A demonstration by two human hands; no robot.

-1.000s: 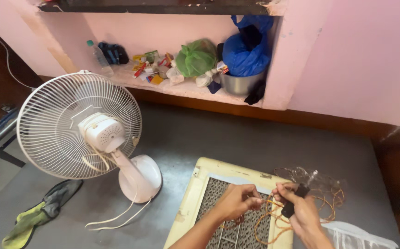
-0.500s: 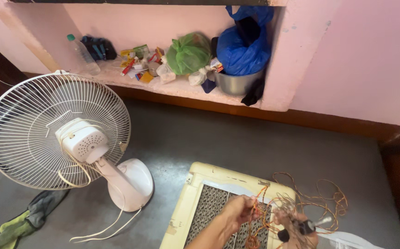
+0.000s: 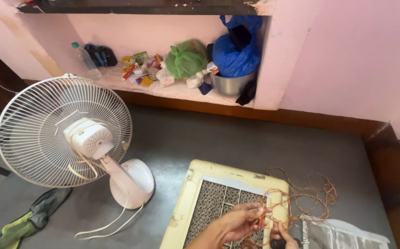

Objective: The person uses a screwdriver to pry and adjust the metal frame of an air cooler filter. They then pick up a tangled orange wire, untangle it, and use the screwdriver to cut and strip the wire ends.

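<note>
Below, at the frame's lower edge, the left hand (image 3: 237, 222) pinches a tangle of thin coppery wire (image 3: 301, 196) between closed fingertips, over the yellowed plastic grille panel (image 3: 218, 203) with its dark mesh. The right hand (image 3: 285, 237), mostly cut off by the frame, touches the same strands beside a small dark object (image 3: 280, 242); whether its fingers are closed cannot be told. Loose loops of wire trail away to the right of the grip onto the smooth grey floor, above a clear plastic bag (image 3: 343, 233). Far beyond the grip, a wall niche holds a steel pot (image 3: 230, 84) carrying a blue bag (image 3: 237, 50), a knotted green bag (image 3: 186, 59) and a bottle (image 3: 87, 60). Left of the grip stands a white wire-caged fan (image 3: 66, 131); open floor lies between.
</note>
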